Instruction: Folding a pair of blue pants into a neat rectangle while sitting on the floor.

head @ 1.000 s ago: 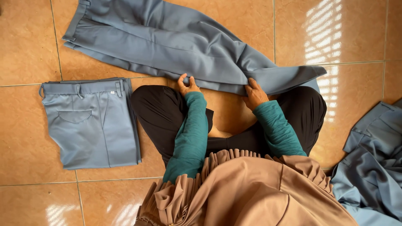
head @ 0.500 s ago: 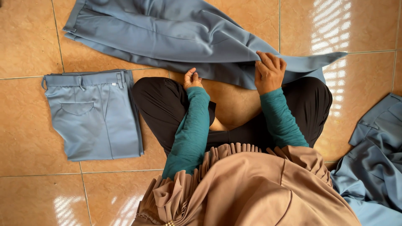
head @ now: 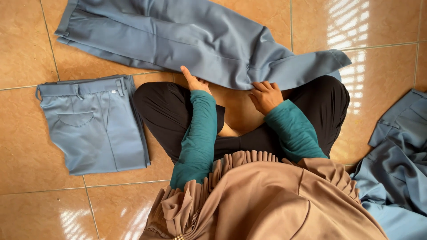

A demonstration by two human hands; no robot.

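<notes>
The trousers [head: 178,40] lying across the top of the frame are showing a smooth, matt grey-blue cloth with a faint sheen. The folded trousers [head: 95,126] at the left are looking like the same woven cloth. The floor [head: 26,44] is gleaming as glossy, glazed orange tile. The teal sleeves [head: 195,133] at the centre are looking soft and matt.

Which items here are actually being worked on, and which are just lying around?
In hand:
- spread blue-grey trousers
- left hand at their edge
- right hand gripping the leg end

Lying about:
- folded trousers
- heap of blue-grey cloth
- tiled floor
</notes>
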